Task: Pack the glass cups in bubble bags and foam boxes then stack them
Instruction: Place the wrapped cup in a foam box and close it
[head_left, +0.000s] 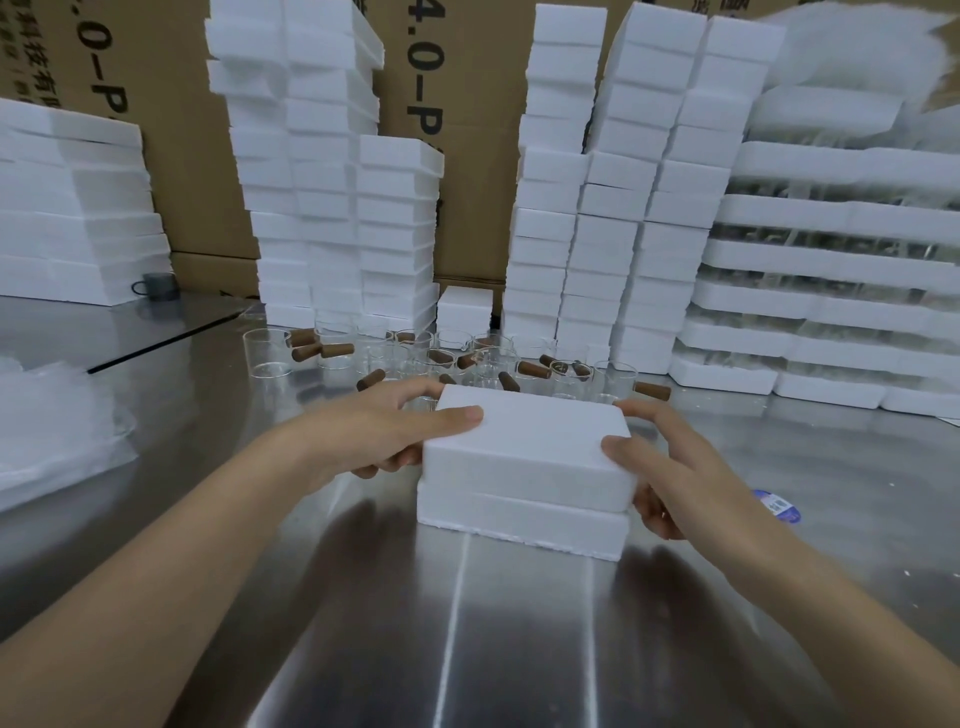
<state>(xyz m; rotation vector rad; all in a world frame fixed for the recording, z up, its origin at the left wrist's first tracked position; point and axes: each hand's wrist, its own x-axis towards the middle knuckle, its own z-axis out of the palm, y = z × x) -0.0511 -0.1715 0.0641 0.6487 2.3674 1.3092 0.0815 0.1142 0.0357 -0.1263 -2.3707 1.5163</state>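
A closed white foam box (527, 467) sits on the steel table in the middle, its top half resting on its bottom half. My left hand (387, 434) grips the box's left end, thumb on the lid and fingers curled round the side. At the right end my right hand (670, 467) holds it the same way, thumb on the upper corner. Behind the box stand several clear glass cups (267, 353) with brown wooden handles (533, 369). A heap of bubble bags (57, 421) lies at the left.
Tall stacks of foam boxes (322, 197) line the back, with more stacks (639, 208) to the right and flat foam trays (831, 291) far right. Cardboard cartons (467, 156) stand behind. A grey mug (158, 286) sits back left; a blue label (776, 505) lies near my right wrist.
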